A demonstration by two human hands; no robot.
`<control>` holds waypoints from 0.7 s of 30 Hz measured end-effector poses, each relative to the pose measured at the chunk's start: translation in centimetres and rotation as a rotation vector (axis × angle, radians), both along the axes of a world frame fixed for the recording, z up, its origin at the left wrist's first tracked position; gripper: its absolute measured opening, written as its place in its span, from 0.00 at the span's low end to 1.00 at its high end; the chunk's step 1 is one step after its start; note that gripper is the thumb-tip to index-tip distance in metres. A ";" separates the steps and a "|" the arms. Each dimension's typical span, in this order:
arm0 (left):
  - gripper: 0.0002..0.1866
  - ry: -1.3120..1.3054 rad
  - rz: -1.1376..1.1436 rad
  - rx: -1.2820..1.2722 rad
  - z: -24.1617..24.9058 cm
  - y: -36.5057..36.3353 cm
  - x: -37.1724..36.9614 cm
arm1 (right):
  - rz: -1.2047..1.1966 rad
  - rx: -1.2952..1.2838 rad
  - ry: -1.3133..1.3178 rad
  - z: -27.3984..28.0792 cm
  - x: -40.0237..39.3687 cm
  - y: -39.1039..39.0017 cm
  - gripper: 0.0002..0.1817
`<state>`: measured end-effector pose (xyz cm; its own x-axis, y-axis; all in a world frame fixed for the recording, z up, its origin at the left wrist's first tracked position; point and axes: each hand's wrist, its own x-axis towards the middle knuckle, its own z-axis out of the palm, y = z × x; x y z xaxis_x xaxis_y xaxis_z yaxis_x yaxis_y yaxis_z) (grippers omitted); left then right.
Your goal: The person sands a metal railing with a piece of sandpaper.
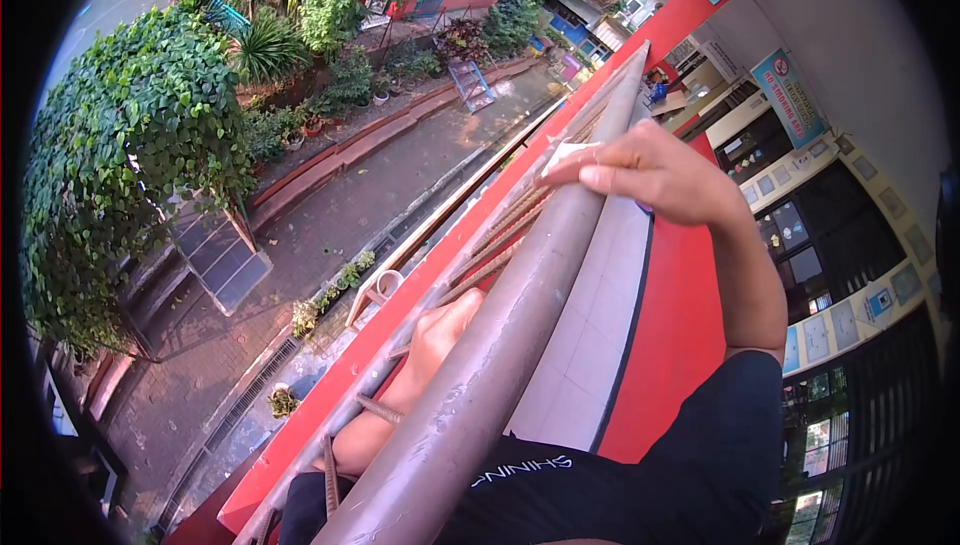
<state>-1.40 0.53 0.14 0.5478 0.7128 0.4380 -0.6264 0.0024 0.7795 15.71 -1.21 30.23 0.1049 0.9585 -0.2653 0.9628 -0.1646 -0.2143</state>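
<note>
A thick brown metal handrail (520, 305) runs diagonally up through the head view. My right hand (665, 175) lies over its upper part, fingers closed on a thin white piece (572, 157), which looks like folded paper or cloth, against the rail. Below and left of the pipe, my left hand (445, 330) is curled into a fist among the ribbed railing bars (490, 267). The handrail partly hides its fingers, so I cannot see what they hold. The left forearm (365, 442) passes beneath the handrail, between the bars.
A red ledge (300, 455) runs along the railing's outer side. Beyond it lies a lower paved path (345, 185) with a leafy vine-covered structure (130, 135). On the right are a red and white corridor floor (670, 325), dark windows and a hanging banner (790, 95).
</note>
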 end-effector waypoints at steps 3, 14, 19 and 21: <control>0.09 0.107 0.015 0.272 3.6 2.3 -2.5 | 0.073 -0.016 0.108 1.9 -1.6 -1.0 0.19; 0.10 0.089 -0.137 -0.049 -1.7 0.7 0.3 | 0.018 0.275 0.148 -2.1 0.3 -2.0 0.20; 0.09 0.065 0.095 0.349 3.1 1.8 -1.4 | -0.157 0.156 -0.063 -1.0 2.5 0.3 0.19; 0.09 0.056 -0.012 0.136 1.7 0.9 -1.2 | -0.187 0.138 -0.089 -0.8 1.6 0.6 0.18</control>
